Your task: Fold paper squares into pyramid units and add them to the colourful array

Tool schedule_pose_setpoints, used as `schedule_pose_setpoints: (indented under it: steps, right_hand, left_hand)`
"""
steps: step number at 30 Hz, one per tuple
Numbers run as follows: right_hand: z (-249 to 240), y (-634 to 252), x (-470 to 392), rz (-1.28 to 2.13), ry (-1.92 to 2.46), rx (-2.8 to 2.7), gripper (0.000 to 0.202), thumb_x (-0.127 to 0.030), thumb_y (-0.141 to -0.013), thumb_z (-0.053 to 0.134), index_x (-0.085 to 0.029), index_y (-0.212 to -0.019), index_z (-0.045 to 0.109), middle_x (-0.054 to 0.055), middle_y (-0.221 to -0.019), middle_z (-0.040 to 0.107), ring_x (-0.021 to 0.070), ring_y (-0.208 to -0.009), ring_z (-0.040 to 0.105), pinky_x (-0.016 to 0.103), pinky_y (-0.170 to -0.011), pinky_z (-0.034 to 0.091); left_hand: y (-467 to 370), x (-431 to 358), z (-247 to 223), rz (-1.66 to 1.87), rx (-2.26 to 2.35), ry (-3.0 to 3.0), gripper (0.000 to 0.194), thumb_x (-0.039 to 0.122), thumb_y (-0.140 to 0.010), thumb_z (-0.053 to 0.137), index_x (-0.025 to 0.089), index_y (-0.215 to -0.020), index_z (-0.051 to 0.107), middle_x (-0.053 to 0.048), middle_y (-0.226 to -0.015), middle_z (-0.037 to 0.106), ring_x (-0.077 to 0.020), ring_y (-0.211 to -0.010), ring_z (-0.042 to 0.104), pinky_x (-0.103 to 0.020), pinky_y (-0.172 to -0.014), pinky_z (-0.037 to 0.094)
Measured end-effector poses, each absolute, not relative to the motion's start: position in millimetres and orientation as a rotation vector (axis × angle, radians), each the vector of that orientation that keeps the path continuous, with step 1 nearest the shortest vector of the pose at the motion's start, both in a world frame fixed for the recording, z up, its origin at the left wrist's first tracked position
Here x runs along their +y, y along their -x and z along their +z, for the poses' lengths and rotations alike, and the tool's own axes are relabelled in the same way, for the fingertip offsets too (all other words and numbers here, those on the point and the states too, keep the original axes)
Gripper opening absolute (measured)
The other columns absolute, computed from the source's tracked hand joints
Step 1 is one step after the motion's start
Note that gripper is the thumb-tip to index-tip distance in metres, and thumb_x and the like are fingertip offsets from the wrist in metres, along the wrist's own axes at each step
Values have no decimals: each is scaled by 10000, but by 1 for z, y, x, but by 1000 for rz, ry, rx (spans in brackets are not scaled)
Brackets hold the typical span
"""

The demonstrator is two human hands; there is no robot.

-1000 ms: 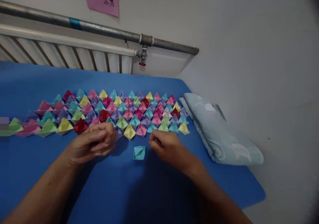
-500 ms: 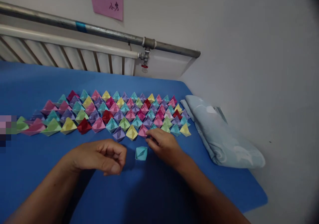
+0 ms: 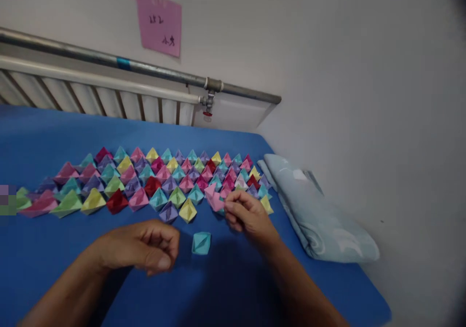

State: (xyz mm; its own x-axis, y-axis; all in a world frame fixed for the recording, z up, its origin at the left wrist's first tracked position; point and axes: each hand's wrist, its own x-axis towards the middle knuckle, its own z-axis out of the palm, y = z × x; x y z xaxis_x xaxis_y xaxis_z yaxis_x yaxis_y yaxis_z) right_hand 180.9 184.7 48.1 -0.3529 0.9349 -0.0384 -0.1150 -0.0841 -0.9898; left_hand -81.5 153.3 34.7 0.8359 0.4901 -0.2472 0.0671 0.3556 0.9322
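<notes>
My right hand [image 3: 251,219] pinches a pink folded paper boat [image 3: 213,197] by its right side, lifted at the front of the rows. Curled and resting near the blue surface, my left hand [image 3: 141,247] has its fingers folded in; nothing shows in it. Between the hands lies a single teal paper boat [image 3: 201,243], apart from the others. Behind them stand several rows of small folded boats in many colours, among them a yellow boat [image 3: 188,211] and a purple boat [image 3: 168,212] in front.
A folded light blue cloth [image 3: 320,210] lies at the right edge of the blue surface [image 3: 233,293]. Behind it run a metal pipe [image 3: 163,72] and a white radiator [image 3: 76,96]. A pink note [image 3: 160,24] hangs on the wall.
The pink boat has been picked up from the front row by my right hand and is now tilted. My left hand keeps its curled pose. The view has tipped upward a little.
</notes>
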Motion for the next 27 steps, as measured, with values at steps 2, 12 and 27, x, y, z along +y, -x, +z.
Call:
schedule_pose_setpoints:
  steps: [2,12,27]
  right_hand:
    - [52,-184,187,1838,781,-1001,258,-312,-746,736,-196,-766,506,-67,-621,455,36,-445,293,136,-380,203]
    - [59,-182,183,2026,457,-659,273,-204,-710,786,-168,-819,538,-72,-651,404,18,-473,192,74,-363,138]
    - [49,-180,180,834,1129,-2019,94,-140,-787,526,-189,-733,585,-32,-649,507,94,-572,440,218,-563,347]
  left_hand:
    - [80,152,33,307,560,-1192,359,509,-699,708,174,-776,609,55,-537,504,-43,-416,359,-159,-383,222]
    - [82,151,13,354,513,-1211,335,492,-713,683,181,-831,637,53,-525,469,-48,-411,359,-150,-368,215]
    - [81,154,30,360,544,-1204,339,484,-705,707,166,-815,661,48,-518,505,-50,-417,368,-155,-373,221]
